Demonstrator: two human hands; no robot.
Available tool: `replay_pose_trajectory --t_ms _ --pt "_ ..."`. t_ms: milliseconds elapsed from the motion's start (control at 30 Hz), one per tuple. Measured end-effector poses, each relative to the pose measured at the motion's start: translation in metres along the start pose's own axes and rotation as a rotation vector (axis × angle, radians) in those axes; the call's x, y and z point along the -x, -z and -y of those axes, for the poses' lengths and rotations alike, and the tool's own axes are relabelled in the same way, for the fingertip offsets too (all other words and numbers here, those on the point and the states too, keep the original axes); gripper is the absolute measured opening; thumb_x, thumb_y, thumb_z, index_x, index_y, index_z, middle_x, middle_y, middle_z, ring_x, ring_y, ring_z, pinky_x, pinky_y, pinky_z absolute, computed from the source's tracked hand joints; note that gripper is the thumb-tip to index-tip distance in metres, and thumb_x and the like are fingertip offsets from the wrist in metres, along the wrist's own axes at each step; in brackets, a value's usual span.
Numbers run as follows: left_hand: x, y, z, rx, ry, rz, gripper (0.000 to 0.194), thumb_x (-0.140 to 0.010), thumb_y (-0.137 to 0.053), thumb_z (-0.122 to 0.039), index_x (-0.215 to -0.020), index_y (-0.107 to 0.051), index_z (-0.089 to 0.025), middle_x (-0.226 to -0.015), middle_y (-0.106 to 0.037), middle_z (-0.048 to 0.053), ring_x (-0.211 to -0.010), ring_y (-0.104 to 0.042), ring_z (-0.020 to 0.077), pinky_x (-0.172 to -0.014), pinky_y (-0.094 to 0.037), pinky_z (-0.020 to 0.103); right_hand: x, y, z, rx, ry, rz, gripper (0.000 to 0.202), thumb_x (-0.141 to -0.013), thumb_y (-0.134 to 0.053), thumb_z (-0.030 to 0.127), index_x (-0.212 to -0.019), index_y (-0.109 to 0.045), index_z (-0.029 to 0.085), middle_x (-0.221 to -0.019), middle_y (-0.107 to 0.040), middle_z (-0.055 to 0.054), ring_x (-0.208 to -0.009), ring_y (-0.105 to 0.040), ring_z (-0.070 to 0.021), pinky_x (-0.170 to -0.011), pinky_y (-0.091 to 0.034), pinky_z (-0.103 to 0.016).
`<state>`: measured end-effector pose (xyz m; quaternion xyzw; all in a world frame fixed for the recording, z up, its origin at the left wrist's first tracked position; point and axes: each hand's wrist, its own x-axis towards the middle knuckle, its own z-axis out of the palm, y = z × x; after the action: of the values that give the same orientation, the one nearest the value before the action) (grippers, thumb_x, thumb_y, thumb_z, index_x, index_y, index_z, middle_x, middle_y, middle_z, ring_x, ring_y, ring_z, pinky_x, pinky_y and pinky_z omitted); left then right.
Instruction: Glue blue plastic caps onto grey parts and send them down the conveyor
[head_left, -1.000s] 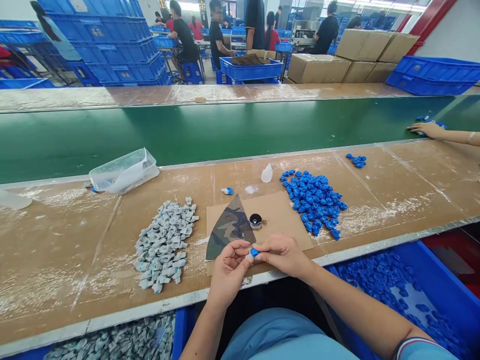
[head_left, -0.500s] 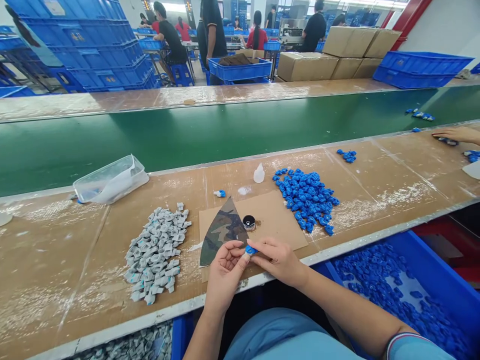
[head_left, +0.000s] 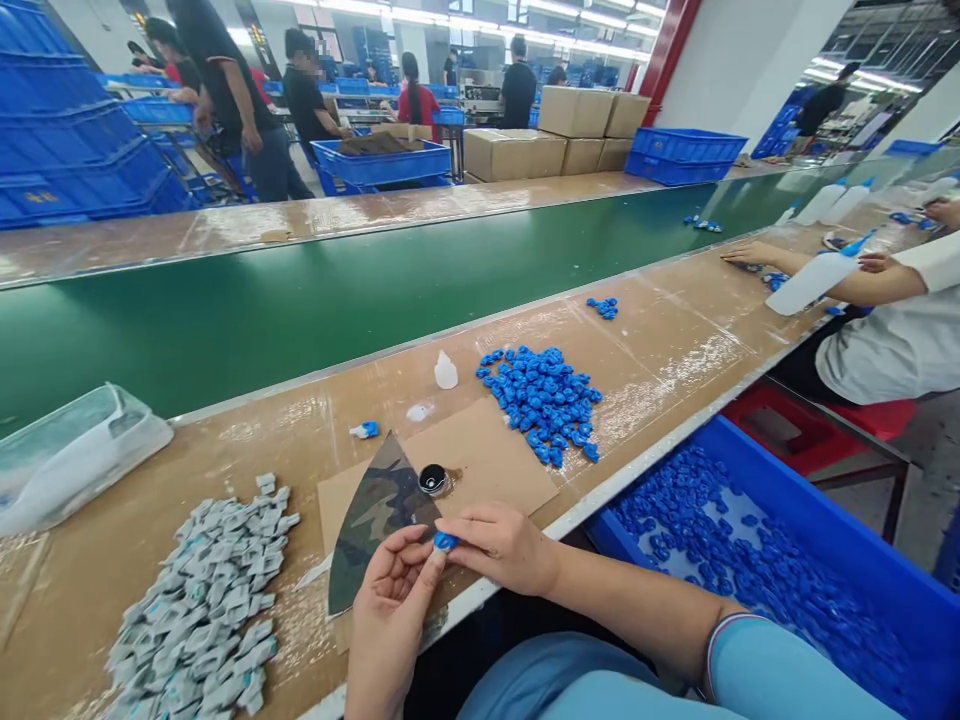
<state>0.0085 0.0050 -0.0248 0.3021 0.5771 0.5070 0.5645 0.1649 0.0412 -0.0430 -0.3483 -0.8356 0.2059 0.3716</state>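
Close to the table's front edge, my left hand (head_left: pixel 396 592) and my right hand (head_left: pixel 501 548) meet on a small blue piece (head_left: pixel 445 541) with a pale underside. Thumb and fingers of both hands pinch it. Under and beyond them lie a camouflage fabric piece (head_left: pixel 381 515) and a cardboard sheet (head_left: pixel 487 455). A small round black pot (head_left: pixel 433 479) stands at the fabric's edge. To the left spreads a heap of grey pieces (head_left: pixel 202 600); to the right, a heap of blue pieces (head_left: pixel 541 400). One blue-and-white piece (head_left: pixel 365 430) lies alone behind the fabric.
A small white bottle (head_left: pixel 445 371) stands behind the cardboard. A clear plastic container (head_left: pixel 82 460) lies at left, beside the green conveyor belt (head_left: pixel 360 280). Below the table at right is a blue crate (head_left: pixel 757 470) of blue pieces. A co-worker's arm (head_left: pixel 780 258) reaches in at far right.
The view has swung to the right, bringing a co-worker and large white bottles into sight. Both my hands keep their pinch on the small blue piece.
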Motion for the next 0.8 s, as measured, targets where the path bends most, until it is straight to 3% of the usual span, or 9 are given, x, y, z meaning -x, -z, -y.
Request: replay_pose_trajectory --t_ms 133,267,400,500,633,800 --pt "-0.006 0.012 -0.012 -0.111 -0.075 -0.009 0.050 -0.050 -0.084 -0.045 -0.088 -0.065 -0.018 -0.073 -0.071 0.003 -0.074 -0.070 0.0185 -0.071 -0.057 0.027 0.007 0.035 -0.007 0.040 -0.099 -0.103 0.026 -0.090 -0.057 0.038 -0.107 -0.066 0.020 -0.085 -0.069 -0.006 -0.078 -0.065 -0.0169 -0.073 -0.054 -0.028" --pt "-0.042 0.027 -0.042 -0.275 -0.261 -0.134 0.037 -0.058 -0.078 -0.039 -0.086 -0.065 -0.019 -0.080 -0.071 0.005 -0.079 -0.068 0.0193 -0.074 -0.056 0.030 0.027 0.075 -0.036 0.239 -0.388 -0.343 0.025 -0.093 -0.049 0.039 -0.090 -0.066 0.021 -0.074 -0.064 -0.005 -0.062 -0.060 -0.0164 -0.058 -0.051 -0.028" --pt "-0.089 0.025 -0.069 -0.583 -0.332 -0.283 0.013 -0.063 -0.067 -0.023 -0.075 -0.061 -0.020 -0.069 -0.067 0.004 -0.067 -0.066 0.0195 -0.069 -0.054 0.033 0.043 0.089 -0.063 0.364 -0.432 -0.326 0.035 -0.091 -0.048 0.050 -0.089 -0.067 0.021 -0.077 -0.063 -0.007 -0.059 -0.058 -0.0182 -0.059 -0.052 -0.033" --pt "-0.108 0.020 -0.073 -0.664 -0.346 -0.333 0.011 -0.062 -0.062 -0.015 -0.072 -0.061 -0.019 -0.068 -0.067 0.004 -0.064 -0.065 0.0195 -0.069 -0.053 0.034 0.048 0.089 -0.068 0.389 -0.412 -0.307 0.039 -0.091 -0.043 0.054 -0.088 -0.067 0.023 -0.080 -0.063 -0.007 -0.056 -0.057 -0.0176 -0.058 -0.051 -0.033" --pt "-0.099 0.031 -0.067 -0.747 -0.387 -0.372 0.019 -0.065 -0.057 -0.013 -0.081 -0.063 -0.019 -0.084 -0.070 0.007 -0.072 -0.065 0.0204 -0.076 -0.051 0.037 0.048 0.092 -0.067 0.403 -0.391 -0.265 0.042 -0.090 -0.042 0.057 -0.091 -0.066 0.023 -0.070 -0.062 -0.004 -0.054 -0.057 -0.0178 -0.053 -0.049 -0.032" --pt "-0.072 0.073 -0.065 -1.009 -0.451 -0.451 0.016 -0.070 -0.054 -0.014 -0.080 -0.065 -0.019 -0.088 -0.071 0.010 -0.092 -0.062 0.0278 -0.093 -0.041 0.045 0.045 0.096 -0.063 0.394 -0.353 -0.273 0.041 -0.090 -0.045 0.056 -0.092 -0.067 0.021 -0.073 -0.063 -0.004 -0.052 -0.058 -0.0150 -0.052 -0.051 -0.030"
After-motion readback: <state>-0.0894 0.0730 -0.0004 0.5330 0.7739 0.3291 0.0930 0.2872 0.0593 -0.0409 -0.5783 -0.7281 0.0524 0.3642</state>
